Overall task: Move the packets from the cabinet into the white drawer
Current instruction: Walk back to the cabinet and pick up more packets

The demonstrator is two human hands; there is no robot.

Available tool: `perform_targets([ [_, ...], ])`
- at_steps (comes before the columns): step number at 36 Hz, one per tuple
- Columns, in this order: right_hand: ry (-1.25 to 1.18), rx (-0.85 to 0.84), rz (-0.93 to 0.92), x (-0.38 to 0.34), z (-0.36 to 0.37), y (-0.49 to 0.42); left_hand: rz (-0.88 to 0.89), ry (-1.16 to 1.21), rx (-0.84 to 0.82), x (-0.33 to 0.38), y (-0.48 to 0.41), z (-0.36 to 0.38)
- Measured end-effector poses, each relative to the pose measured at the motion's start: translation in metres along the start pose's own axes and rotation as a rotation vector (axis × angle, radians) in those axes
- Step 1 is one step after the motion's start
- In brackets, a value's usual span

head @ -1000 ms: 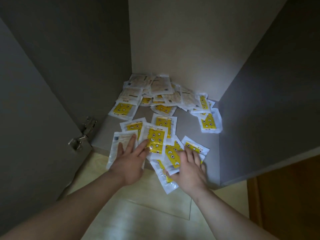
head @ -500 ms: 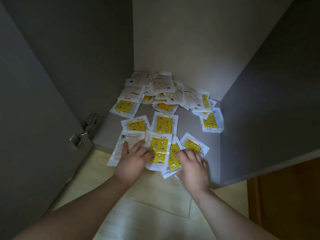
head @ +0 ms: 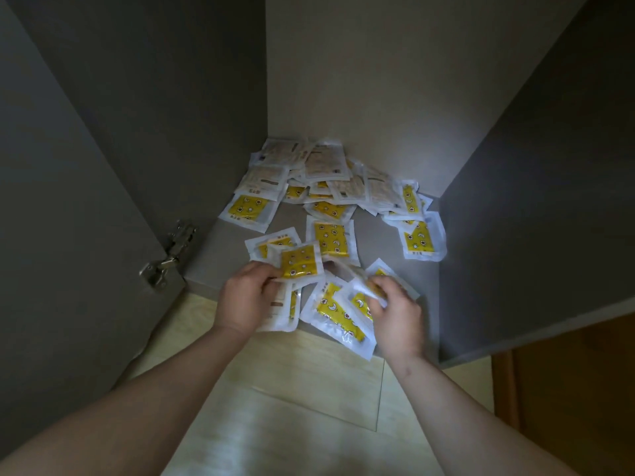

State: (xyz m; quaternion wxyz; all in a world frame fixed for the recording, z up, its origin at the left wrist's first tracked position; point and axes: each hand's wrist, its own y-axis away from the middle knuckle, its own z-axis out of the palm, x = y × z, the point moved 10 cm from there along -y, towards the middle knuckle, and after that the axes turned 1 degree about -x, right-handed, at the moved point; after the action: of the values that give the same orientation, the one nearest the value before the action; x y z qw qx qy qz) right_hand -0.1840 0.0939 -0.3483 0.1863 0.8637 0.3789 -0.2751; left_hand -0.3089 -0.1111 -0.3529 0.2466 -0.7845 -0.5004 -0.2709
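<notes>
pale tiled floor [head: 302,400] at bottom centre; brown wooden panel [head: 570,400] lower right; grey door [head: 68,235] with metal hinge [head: 168,255] left.

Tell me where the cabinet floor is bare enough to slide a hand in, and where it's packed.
Bare: the grey strip between the centre packet and the right-hand packet; the left front corner by the hinge; the front floor beside the right wall. Crowded: the back pile, and the front packets that the left hand and right hand grip.
</notes>
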Motion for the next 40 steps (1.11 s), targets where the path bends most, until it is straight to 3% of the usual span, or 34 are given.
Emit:
perform_targets([
  [7, -0.288, 0.299, 0.119, 0.005, -0.04, -0.006, -0.051, -0.114, -0.018, -0.017, 0.011, 0.001],
  [11, -0.48, 0.378, 0.293, 0.026, -0.037, -0.006, -0.334, -0.001, -0.067, -0.044, 0.015, 0.005],
  [15, -0.574, 0.294, 0.437, 0.04, -0.017, -0.002, -0.617, 0.305, -0.012, -0.059, 0.025, 0.004],
  [21, -0.644, 0.23, 0.479, 0.039, -0.001, 0.004, -0.738, 0.268, -0.001, -0.063, 0.034, 0.007],
  [32, -0.852, 0.099, 0.43, 0.01, 0.027, 0.0, -0.752, 0.697, -0.028, -0.06, 0.025, 0.002],
  [36, -0.798, 0.021, 0.391, -0.004, 0.042, -0.001, -0.656, 0.864, -0.126, -0.035, 0.022, 0.002],
  [40, -0.734, -0.03, 0.362, -0.015, 0.049, 0.003, -0.685, 1.045, -0.292, -0.009, 0.029, 0.015],
])
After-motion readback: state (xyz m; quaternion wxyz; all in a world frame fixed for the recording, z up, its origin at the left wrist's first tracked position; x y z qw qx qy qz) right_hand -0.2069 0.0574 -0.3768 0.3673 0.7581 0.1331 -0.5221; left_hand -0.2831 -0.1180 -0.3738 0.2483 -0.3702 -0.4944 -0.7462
